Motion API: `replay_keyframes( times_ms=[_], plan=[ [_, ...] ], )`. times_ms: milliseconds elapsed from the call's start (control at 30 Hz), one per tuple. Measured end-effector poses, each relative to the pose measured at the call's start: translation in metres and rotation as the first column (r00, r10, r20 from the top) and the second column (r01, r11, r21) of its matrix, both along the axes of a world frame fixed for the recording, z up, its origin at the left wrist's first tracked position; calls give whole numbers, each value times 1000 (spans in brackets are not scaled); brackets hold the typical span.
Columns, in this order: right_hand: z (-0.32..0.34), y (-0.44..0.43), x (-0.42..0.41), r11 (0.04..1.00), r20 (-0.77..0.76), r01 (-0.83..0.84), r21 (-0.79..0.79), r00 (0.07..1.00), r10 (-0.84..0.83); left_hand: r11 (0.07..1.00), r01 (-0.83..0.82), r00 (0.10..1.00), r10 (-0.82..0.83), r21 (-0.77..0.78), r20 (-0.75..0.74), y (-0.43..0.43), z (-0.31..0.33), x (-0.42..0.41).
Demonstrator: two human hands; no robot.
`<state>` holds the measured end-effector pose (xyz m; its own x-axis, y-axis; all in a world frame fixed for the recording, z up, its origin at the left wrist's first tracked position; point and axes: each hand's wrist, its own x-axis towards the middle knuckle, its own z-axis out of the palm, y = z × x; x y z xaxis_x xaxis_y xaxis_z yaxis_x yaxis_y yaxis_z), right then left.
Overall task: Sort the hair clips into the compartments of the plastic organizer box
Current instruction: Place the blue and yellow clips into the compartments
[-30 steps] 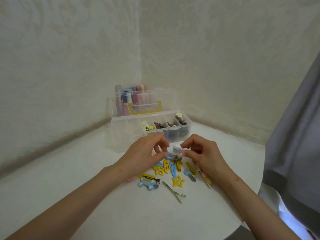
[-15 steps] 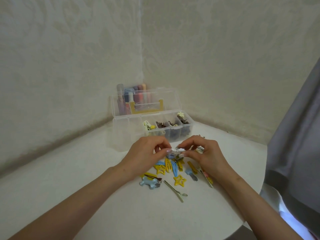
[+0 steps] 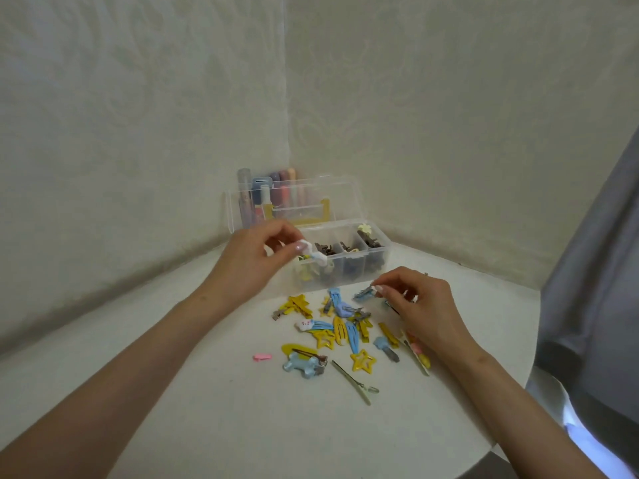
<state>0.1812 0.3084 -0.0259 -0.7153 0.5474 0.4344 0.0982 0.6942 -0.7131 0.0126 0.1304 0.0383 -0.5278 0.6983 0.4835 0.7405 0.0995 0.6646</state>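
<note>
A clear plastic organizer box (image 3: 377, 259) stands open at the back of the white table, its compartments holding brown and yellow clips. My left hand (image 3: 254, 262) pinches a white clip (image 3: 316, 255) just over the box's leftmost visible compartment. My right hand (image 3: 420, 305) pinches a small blue clip (image 3: 363, 293) above the pile. A pile of yellow and blue hair clips (image 3: 340, 331) lies on the table in front of the box, with a blue bone-shaped clip (image 3: 304, 365) and a yellow star clip (image 3: 362, 361) nearest me.
The box's raised lid (image 3: 297, 202) stands behind, with coloured tubes (image 3: 257, 197) seen through it. A pink clip (image 3: 262, 357) lies apart to the left and a long thin green clip (image 3: 354, 380) in front. Walls close the corner; grey fabric (image 3: 594, 288) hangs at the right.
My hands have parted. The left hand has carried the white clip up and back to the box, and the right hand has come away holding a blue clip.
</note>
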Motion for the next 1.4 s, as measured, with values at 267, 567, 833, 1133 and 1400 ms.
replay_keyframes(
  times_ms=[267, 567, 833, 1133, 1400],
  plan=[
    [-2, 1, 0, 1000, 47, -20, 1, 999, 20, 986, -166, 985, 167, 22, -38, 10, 18, -43],
    [-5, 3, -1, 1000, 56, -31, 8, 998, 30, 897, -185, 983, 162, -401, -91, 24, 11, -69],
    [-6, 4, -2, 999, 53, -33, 4, 998, 33, 933, -246, 962, 202, -264, -182, 12, 10, -52],
    [-3, 0, -1, 998, 117, -35, 42, 993, 30, 951, 19, 983, -74, -308, -168, 2, -10, 8],
    [-3, -3, -12, 963, 305, -108, 245, 952, 29, 928, 61, 972, -138, -369, -187, 21, -35, 26]
  ],
)
